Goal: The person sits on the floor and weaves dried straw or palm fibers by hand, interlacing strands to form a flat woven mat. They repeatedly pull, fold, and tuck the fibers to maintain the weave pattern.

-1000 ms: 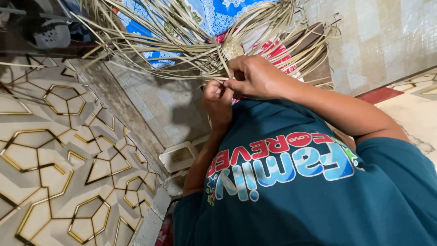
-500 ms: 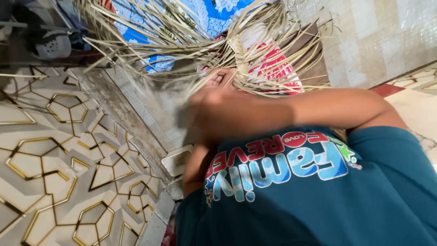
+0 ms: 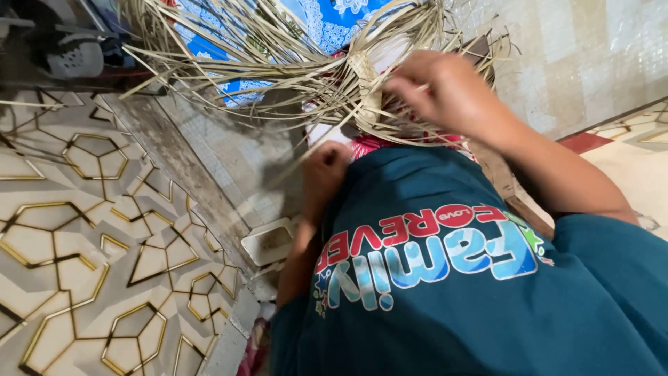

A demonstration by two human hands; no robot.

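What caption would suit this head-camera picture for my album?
Right hand plucks at a half-woven mat of dried palm strips, left hand lower beside it, above a teal shirt and patterned floor.

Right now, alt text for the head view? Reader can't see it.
Seen from above, a person in a teal printed shirt works pale dried leaf strips into a woven piece. The right hand grips the strips at the weave; the left hand sits lower, against the shirt. Patterned geometric floor tiles lie on the left, blue floral cloth beyond.
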